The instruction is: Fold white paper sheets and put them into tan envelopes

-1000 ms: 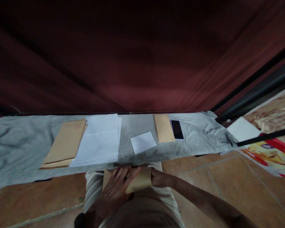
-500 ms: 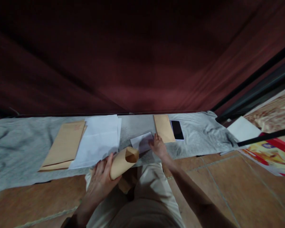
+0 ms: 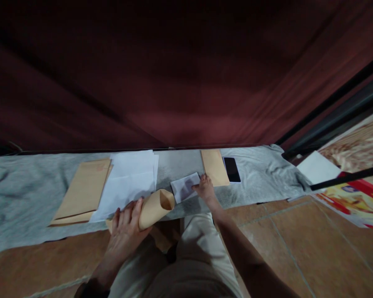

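One brown envelope (image 3: 153,210) clasped in the left hand (image 3: 127,225); one white card (image 3: 182,189) right by the right hand (image 3: 204,189), cannot tell if pinched; one phone (image 3: 232,170), at least two white sheets (image 3: 129,174); grey cloth (image 3: 178,159), tiled floor (image 3: 257,231), dark red curtain (image 3: 174,91) behind; brown envelope at the cloth's near edge, bowed tube-like, mouth gaping!

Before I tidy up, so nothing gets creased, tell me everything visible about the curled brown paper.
The curled brown paper looks plain, bowed into a loose tube whose open, shadowed end faces right. The left hand's grip lies over its left part, by the near edge of the gray cloth. Contents can't be made out.
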A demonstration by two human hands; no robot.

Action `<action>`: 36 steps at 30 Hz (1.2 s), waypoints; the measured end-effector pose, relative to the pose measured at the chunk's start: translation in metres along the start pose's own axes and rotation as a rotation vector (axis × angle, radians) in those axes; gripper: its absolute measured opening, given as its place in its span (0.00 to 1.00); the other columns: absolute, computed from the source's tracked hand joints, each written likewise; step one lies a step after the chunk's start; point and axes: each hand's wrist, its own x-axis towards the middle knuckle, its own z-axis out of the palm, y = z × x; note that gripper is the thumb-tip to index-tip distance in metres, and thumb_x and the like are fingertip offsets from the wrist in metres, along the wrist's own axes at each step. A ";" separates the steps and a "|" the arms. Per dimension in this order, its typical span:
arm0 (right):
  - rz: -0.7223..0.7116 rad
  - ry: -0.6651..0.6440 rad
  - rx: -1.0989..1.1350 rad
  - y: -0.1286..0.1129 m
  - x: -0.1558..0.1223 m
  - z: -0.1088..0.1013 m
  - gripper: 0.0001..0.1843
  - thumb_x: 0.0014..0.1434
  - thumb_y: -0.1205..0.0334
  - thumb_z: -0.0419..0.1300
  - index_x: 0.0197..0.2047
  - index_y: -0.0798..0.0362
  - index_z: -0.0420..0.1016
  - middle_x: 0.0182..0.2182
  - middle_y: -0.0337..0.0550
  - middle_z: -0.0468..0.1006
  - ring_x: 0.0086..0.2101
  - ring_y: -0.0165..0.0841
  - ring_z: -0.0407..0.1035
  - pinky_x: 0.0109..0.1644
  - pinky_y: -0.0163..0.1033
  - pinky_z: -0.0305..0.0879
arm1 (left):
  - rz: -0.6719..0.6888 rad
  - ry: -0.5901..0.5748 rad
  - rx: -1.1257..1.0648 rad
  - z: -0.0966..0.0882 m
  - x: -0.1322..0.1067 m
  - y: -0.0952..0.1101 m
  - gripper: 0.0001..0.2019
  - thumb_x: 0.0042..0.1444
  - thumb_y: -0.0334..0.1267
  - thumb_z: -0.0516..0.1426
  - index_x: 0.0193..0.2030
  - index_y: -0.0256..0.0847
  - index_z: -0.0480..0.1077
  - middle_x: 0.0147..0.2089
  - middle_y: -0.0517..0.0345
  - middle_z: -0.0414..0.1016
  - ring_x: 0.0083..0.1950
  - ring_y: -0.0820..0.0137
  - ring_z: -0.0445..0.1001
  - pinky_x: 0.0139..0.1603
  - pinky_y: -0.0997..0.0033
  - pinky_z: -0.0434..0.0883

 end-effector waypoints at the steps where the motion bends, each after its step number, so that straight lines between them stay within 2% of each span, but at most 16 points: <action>1: -0.004 -0.001 0.027 0.001 0.002 0.000 0.26 0.53 0.60 0.68 0.53 0.58 0.70 0.50 0.58 0.74 0.51 0.46 0.68 0.57 0.46 0.63 | -0.007 -0.005 -0.001 0.001 0.001 -0.001 0.45 0.59 0.47 0.56 0.77 0.38 0.38 0.63 0.37 0.65 0.66 0.47 0.64 0.71 0.38 0.52; 4: -0.025 -0.030 0.162 0.006 0.006 0.001 0.18 0.53 0.64 0.67 0.47 0.56 0.73 0.46 0.54 0.77 0.50 0.45 0.69 0.55 0.44 0.64 | -0.029 -0.027 -0.008 0.005 0.003 -0.004 0.46 0.57 0.47 0.57 0.76 0.36 0.38 0.63 0.36 0.65 0.65 0.46 0.64 0.70 0.38 0.54; 7: -0.057 -0.066 0.266 0.010 0.007 0.000 0.06 0.55 0.65 0.65 0.37 0.53 0.74 0.37 0.48 0.78 0.43 0.41 0.71 0.50 0.41 0.66 | -0.042 -0.052 -0.008 0.008 0.003 -0.006 0.47 0.57 0.46 0.57 0.76 0.36 0.37 0.62 0.37 0.66 0.65 0.47 0.64 0.70 0.39 0.54; 9: -0.076 -0.067 0.320 0.013 0.005 -0.003 0.01 0.57 0.65 0.62 0.34 0.52 0.73 0.33 0.44 0.77 0.40 0.38 0.71 0.47 0.38 0.66 | -0.045 -0.063 -0.003 0.009 0.002 -0.007 0.47 0.57 0.45 0.57 0.77 0.38 0.36 0.62 0.38 0.66 0.66 0.48 0.64 0.71 0.39 0.52; 13: -0.106 -0.027 0.465 0.022 -0.005 -0.016 0.06 0.62 0.62 0.55 0.37 0.52 0.72 0.34 0.42 0.76 0.38 0.34 0.70 0.43 0.36 0.67 | -0.055 -0.079 0.004 0.013 0.002 -0.009 0.47 0.57 0.46 0.57 0.77 0.38 0.36 0.63 0.38 0.66 0.66 0.49 0.64 0.71 0.39 0.50; 16: -0.113 0.012 0.831 0.028 -0.015 -0.029 0.10 0.62 0.54 0.56 0.39 0.52 0.72 0.33 0.41 0.75 0.36 0.34 0.69 0.40 0.35 0.66 | -0.061 -0.078 0.011 0.018 0.002 -0.010 0.47 0.55 0.46 0.58 0.77 0.37 0.39 0.63 0.37 0.65 0.67 0.47 0.63 0.72 0.38 0.48; 18: -0.107 -0.020 1.085 0.029 -0.024 -0.036 0.14 0.60 0.48 0.59 0.39 0.50 0.74 0.31 0.39 0.75 0.33 0.34 0.68 0.37 0.35 0.66 | -0.069 -0.069 0.009 0.021 0.003 -0.010 0.47 0.55 0.46 0.59 0.76 0.37 0.41 0.63 0.36 0.65 0.67 0.47 0.62 0.72 0.38 0.47; 20: -0.095 -0.080 1.195 0.028 -0.033 -0.041 0.16 0.58 0.45 0.61 0.37 0.50 0.75 0.29 0.38 0.74 0.30 0.33 0.66 0.34 0.35 0.64 | -0.076 -0.064 -0.002 0.023 0.003 -0.010 0.47 0.54 0.46 0.59 0.76 0.37 0.41 0.63 0.36 0.65 0.67 0.47 0.62 0.72 0.39 0.46; 22: -0.084 -0.105 1.214 0.024 -0.040 -0.043 0.17 0.56 0.44 0.63 0.34 0.50 0.75 0.27 0.37 0.74 0.29 0.31 0.65 0.32 0.34 0.63 | -0.071 -0.061 -0.014 0.023 0.004 -0.009 0.48 0.54 0.46 0.59 0.76 0.36 0.41 0.64 0.36 0.65 0.67 0.47 0.62 0.73 0.39 0.46; 26: -0.098 -0.056 1.138 0.019 -0.049 -0.045 0.19 0.55 0.43 0.63 0.29 0.51 0.76 0.25 0.37 0.73 0.27 0.31 0.64 0.30 0.33 0.61 | -0.043 -0.053 0.006 0.021 0.003 -0.008 0.47 0.54 0.45 0.59 0.76 0.36 0.42 0.64 0.36 0.65 0.67 0.46 0.62 0.73 0.38 0.45; 31: -0.212 -0.057 1.060 0.014 -0.050 -0.052 0.18 0.60 0.46 0.59 0.34 0.51 0.81 0.31 0.41 0.80 0.33 0.34 0.71 0.37 0.35 0.66 | 0.004 -0.038 0.024 0.020 0.002 -0.007 0.44 0.54 0.42 0.58 0.76 0.36 0.45 0.63 0.36 0.66 0.67 0.47 0.63 0.73 0.38 0.43; 36: -0.268 -0.135 0.946 0.015 -0.047 -0.055 0.16 0.62 0.51 0.56 0.37 0.51 0.82 0.32 0.42 0.82 0.32 0.34 0.72 0.34 0.34 0.65 | -0.008 -0.034 0.018 0.022 0.002 -0.006 0.44 0.54 0.41 0.57 0.76 0.37 0.46 0.63 0.36 0.66 0.66 0.47 0.63 0.73 0.37 0.44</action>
